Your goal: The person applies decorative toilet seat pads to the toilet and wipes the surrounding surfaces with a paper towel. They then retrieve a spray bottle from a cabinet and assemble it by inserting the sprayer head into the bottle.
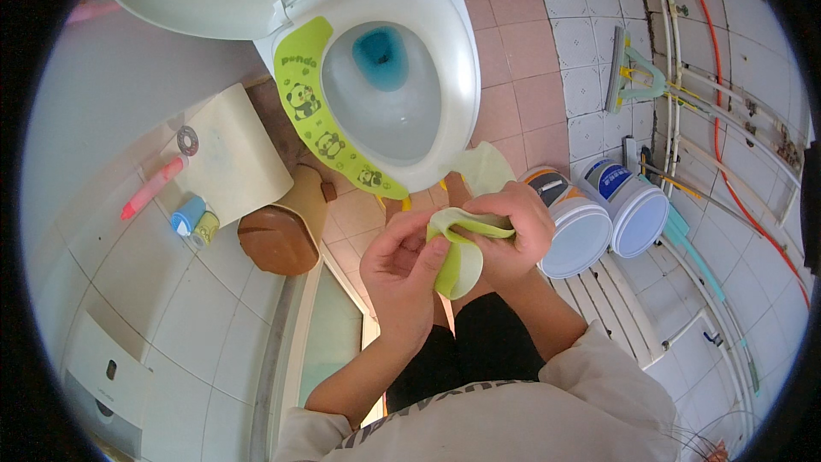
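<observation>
A white toilet (462, 60) stands in front of me with its lid up and blue water in the bowl. Along the left side of its seat lies a green seat pad (301, 51) with panda pictures. A second seat pad (462, 265), green on one face and pale on the other, is curled and folded between my hands, close to the front of the bowl. My left hand (402, 267) pinches its near fold between thumb and fingers. Gripping the right part is my right hand (517, 227), while a pale end of the pad sticks up beyond its fingers.
Two white buckets (575, 239) stand at right on a slatted rack (611, 304). Pipes and a squeegee mop (634, 81) run along the right wall. At left are a brown bin (278, 239) and a cream box (244, 150) with small items on it.
</observation>
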Demonstrator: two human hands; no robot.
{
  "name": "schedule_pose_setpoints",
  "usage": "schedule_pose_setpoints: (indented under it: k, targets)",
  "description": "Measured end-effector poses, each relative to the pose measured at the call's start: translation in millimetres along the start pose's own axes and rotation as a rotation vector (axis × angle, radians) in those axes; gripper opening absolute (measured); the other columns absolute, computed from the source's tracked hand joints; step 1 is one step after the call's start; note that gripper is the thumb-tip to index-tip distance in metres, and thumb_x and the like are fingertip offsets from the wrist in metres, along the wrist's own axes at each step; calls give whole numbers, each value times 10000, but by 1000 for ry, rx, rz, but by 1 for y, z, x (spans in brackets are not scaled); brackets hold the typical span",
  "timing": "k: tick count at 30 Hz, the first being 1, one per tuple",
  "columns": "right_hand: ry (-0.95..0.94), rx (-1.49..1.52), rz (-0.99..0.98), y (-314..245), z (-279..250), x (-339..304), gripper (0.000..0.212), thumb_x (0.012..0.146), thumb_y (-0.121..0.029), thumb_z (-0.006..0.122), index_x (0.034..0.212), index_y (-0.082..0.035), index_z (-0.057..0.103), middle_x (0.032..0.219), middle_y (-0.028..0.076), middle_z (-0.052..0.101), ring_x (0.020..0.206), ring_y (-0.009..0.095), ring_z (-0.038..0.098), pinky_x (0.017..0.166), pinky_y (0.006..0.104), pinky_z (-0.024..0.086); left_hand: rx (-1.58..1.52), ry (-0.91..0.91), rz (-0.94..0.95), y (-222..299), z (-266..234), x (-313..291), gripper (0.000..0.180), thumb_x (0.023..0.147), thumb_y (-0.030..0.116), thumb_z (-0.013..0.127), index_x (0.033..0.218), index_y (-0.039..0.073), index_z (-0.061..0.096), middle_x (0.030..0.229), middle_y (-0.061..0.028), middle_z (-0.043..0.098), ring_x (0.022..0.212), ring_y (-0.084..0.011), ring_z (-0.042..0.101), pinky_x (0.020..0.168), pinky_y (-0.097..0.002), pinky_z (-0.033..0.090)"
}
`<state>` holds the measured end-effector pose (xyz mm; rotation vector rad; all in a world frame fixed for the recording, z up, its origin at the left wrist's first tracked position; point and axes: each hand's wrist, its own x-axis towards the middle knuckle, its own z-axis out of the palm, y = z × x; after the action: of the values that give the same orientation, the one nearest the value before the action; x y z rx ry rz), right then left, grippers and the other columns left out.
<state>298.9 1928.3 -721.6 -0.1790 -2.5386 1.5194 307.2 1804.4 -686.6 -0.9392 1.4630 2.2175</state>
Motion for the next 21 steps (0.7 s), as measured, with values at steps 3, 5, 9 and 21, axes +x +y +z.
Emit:
schedule_pose_setpoints:
  k: [3,5,9,21]
  targets:
    - [21,45,-32,3,2,-4,274,583,-34,833,757,-39,621,645,61,582,560,172,535,512,272,377,95,-32,84,-3,-10,-1,195,853,-53,628,1047,-37,612,992,-96,621,833,-135,625,761,-248,511]
    - [0,110,79,3,1,-8,268,626,-9,810,791,-25,600,686,59,596,587,137,542,537,254,406,57,-76,103,-7,-20,5,186,853,-54,626,1038,-41,607,1005,-102,623,823,-139,625,757,-251,512]
    - [-7,231,375,-5,3,-8,264,668,6,788,830,-14,581,741,62,611,643,104,561,584,238,441,-30,-97,-51,9,-4,15,174,853,-63,618,1025,-49,597,1037,-125,634,807,-162,636,734,-271,527]
    - [34,217,292,10,10,-14,220,640,-104,811,761,-30,643,693,91,638,609,228,617,559,297,456,186,100,-68,-1,4,6,148,819,-96,658,954,-72,602,882,-160,679,725,-200,688,691,-272,573]
